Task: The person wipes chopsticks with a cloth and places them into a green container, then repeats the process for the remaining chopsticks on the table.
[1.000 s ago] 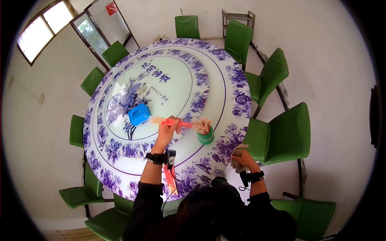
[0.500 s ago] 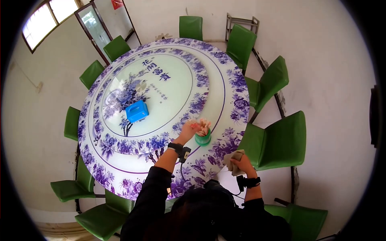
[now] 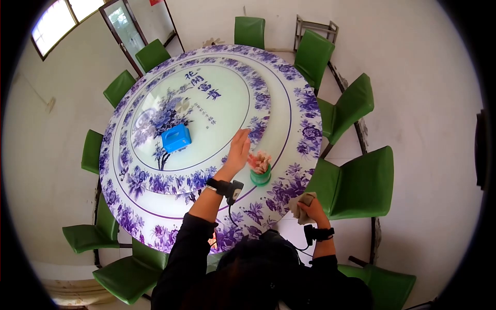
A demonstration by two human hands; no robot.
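My left hand [image 3: 238, 151] is over the turntable's near right edge, its fingers stretched out and nothing seen in it. Just right of it stands a green container [image 3: 260, 177] with pinkish sticks or flowers [image 3: 259, 161] in it, too small to tell which. My right hand [image 3: 313, 209] grips a grey-beige cloth [image 3: 299, 205] beyond the table's right near edge. A blue box with a handle [image 3: 176, 138] rests on the glass turntable [image 3: 217, 129], left of my left hand.
Green chairs [image 3: 364, 183] ring the round floral table [image 3: 292, 150], several on each side. A metal rack [image 3: 316, 26] stands by the back wall, and a door [image 3: 122, 32] is at the back left.
My left hand has moved up and left, away from the container, and its fingers have opened. My right hand still holds the cloth in nearly the same place.
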